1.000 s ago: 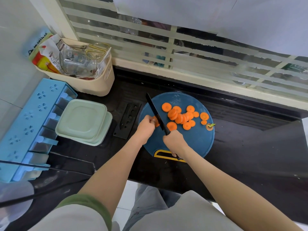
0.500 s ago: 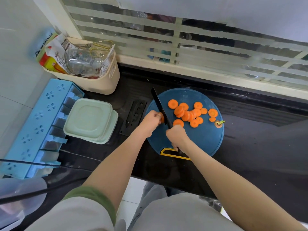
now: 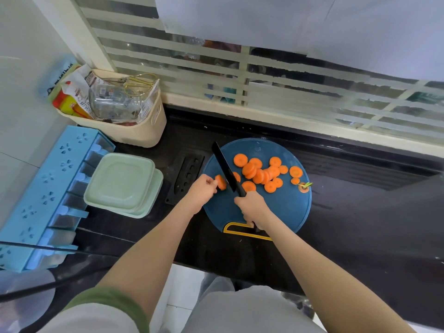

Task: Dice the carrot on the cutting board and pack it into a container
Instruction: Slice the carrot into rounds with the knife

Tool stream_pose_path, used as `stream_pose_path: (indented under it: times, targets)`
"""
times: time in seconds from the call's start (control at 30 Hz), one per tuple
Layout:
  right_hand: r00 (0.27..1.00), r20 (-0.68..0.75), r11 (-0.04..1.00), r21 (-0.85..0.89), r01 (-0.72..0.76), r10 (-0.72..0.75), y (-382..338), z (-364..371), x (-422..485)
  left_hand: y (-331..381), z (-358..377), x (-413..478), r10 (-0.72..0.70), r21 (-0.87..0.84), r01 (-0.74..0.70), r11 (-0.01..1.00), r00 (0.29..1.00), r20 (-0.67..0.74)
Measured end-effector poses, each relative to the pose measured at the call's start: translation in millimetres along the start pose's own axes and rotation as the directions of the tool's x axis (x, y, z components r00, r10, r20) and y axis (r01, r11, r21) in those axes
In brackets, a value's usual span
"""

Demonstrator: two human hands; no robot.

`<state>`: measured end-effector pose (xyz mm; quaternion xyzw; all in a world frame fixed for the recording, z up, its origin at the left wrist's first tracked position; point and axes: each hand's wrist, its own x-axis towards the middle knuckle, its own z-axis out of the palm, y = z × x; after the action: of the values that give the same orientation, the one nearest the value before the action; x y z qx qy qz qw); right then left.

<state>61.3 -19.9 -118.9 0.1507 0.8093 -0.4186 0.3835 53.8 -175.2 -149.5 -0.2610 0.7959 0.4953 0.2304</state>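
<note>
A round blue cutting board [image 3: 283, 212] lies on the black counter. Several orange carrot slices [image 3: 260, 173] are spread over its far half, and the cut-off carrot top [image 3: 304, 187] sits at the right. My left hand [image 3: 201, 189] pinches the short remaining carrot piece [image 3: 221, 182] at the board's left edge. My right hand [image 3: 252, 204] grips the handle of a black knife [image 3: 225, 168]. Its blade lies just right of the carrot piece and points away from me. Two stacked pale green containers [image 3: 122, 183] with lids sit left of the board.
A black knife sheath [image 3: 186, 179] lies between the containers and the board. A cream basket [image 3: 125, 118] with packets, a jar and scissors stands at the back left. A light blue compartment box [image 3: 45, 193] runs along the left wall. A window ledge borders the counter behind.
The carrot piece in my left hand now shows more clearly, left of the blade. The camera view has shifted slightly; both hands stay at the same place on the board.
</note>
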Motion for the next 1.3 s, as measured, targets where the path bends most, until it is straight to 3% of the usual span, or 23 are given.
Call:
stream_pose_path:
  times: [0.13,0.27,0.43,0.6,0.77,0.93,1.03,1.13,1.23,1.3]
  targets:
    - [0.999,0.032,0.982,0.188,0.008,-0.014,1,-24,-8,0,-11,-4,-0.01,0.033,0.013,0.999,0.996,-0.087]
    - [0.999,-0.019,0.96,0.277,0.037,-0.033,-1,-43,-16,11,-10,-11,0.009,0.118,0.0,0.993,0.998,-0.068]
    - [0.992,-0.1,0.944,0.314,0.102,-0.074,4,-57,-25,19,-6,-18,0.014,0.176,0.0,0.984,0.997,-0.078]
    - [0.99,-0.122,0.947,0.302,0.106,-0.072,11,-62,-30,21,-5,-15,-0.08,0.146,0.093,0.985,0.993,-0.089]
    - [0.988,-0.138,0.938,0.328,0.109,-0.067,12,-67,-32,32,-5,-8,0.024,0.164,-0.005,0.986,0.993,-0.118]
    - [0.988,-0.147,0.934,0.342,0.101,-0.053,12,-67,-31,45,6,-5,0.151,0.281,-0.138,0.95,0.988,-0.023]
    - [0.986,-0.162,0.939,0.33,0.097,-0.045,14,-68,-28,46,13,-4,0.248,0.455,-0.213,0.864,0.969,-0.017]
    - [0.984,-0.173,0.936,0.341,0.091,-0.033,18,-68,-25,48,19,0,0.382,0.65,-0.329,0.685,0.922,0.064]
    - [0.983,-0.18,0.938,0.336,0.091,-0.031,19,-67,-24,51,25,4,0.38,0.76,-0.391,0.519,0.902,0.204]
    - [0.983,-0.183,0.941,0.327,0.089,-0.029,20,-65,-23,50,29,9,0.364,0.795,-0.389,0.466,0.903,0.229]
